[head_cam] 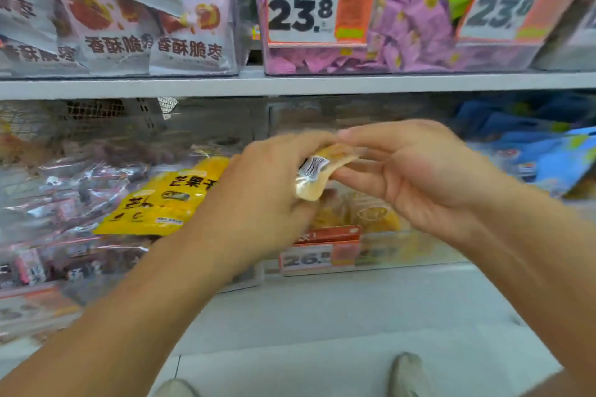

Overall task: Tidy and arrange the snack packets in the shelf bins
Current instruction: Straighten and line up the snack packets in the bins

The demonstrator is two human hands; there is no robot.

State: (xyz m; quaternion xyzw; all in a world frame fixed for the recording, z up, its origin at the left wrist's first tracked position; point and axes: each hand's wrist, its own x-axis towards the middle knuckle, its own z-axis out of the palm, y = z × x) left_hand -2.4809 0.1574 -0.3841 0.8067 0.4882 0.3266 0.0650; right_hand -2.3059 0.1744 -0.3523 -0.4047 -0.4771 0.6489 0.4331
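I hold 1 small pale-yellow clear-plastic snack packet with a white barcode sticker (317, 171) between both hands, in front of the lower shelf. My left hand (267, 190) curls round its lower end, and my right hand (416, 167) pinches its upper edge between thumb and fingertips, the other fingers fairly straight. The picture is blurred around my fingers, so I cannot tell how firm either hold is.

Just below the packet sits the clear plastic bin of similar yellow packets (419, 242), with an orange-and-white price card reading 26 and something (322, 251) on its front. To my left, a large flat bright-yellow bag with black characters (167, 200) lies tilted on top of the clear bin of dark red-wrapped sweets (48, 203), where it looks out of place.

The main risk, as I judge it, is a slip: the film looks slick and I hold it only at the 2 ends, so letting go with 1 hand too early could drop it onto the white shelf ledge (354, 306) or towards the floor by my shoes. I could also toss it into the wrong bin, since the bins stand close together. Reaching across might nudge the yellow bag off its pile.
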